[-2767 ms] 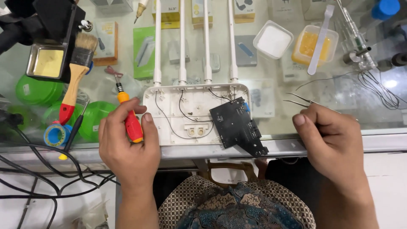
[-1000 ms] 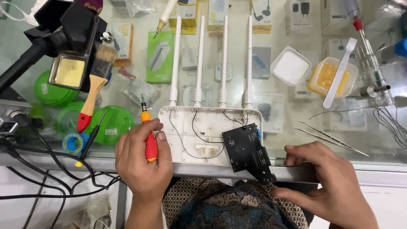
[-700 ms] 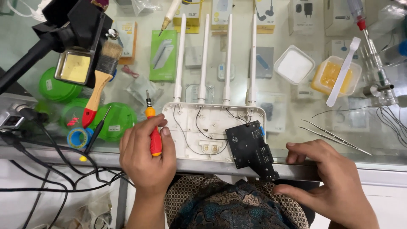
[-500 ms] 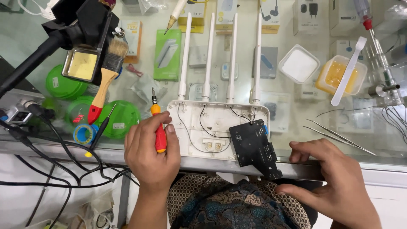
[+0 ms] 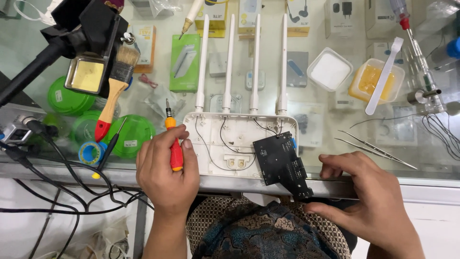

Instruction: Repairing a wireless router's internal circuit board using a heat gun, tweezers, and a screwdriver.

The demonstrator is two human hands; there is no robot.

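Note:
An opened white router shell (image 5: 239,144) with several upright antennas lies on the glass counter. Thin black wires run inside it to a black circuit board (image 5: 280,160) that is tilted out over the shell's right front corner. My left hand (image 5: 165,170) is closed around a red and orange screwdriver (image 5: 172,139) just left of the shell, tip pointing away from me. My right hand (image 5: 366,201) rests at the counter's metal edge, fingertips on the rail and thumb near the board's lower corner; it holds nothing that I can see.
A paintbrush (image 5: 112,96) with a red-tipped wooden handle, green round tubs (image 5: 129,134) and a black stand (image 5: 81,33) stand at the left. Tweezers (image 5: 373,148) lie at the right, beyond them a white tub (image 5: 330,69) and a yellow tub (image 5: 376,79) with a white spatula. Black cables (image 5: 57,187) hang below the left edge.
My right hand has come back from the glass to the counter's front edge by the board. My left hand keeps its hold on the screwdriver. The camera view has shifted.

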